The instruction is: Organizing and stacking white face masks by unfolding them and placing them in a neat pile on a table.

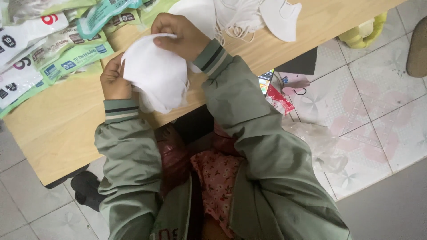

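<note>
Head view: green-white packets [66,53] beside held mask stack [155,73].

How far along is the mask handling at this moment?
Done: nothing clearly; the sealed green-and-white packets may be finished or unused stock. In hand: left hand and right hand grip a stack of white masks over the wooden table. Left: loose white masks lie unpacked at the far edge.

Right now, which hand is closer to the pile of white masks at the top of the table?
The right hand. It holds the top of the white mask stack, just below the loose mask pile. The left hand grips the stack's other side, farther down the wooden table.
</note>
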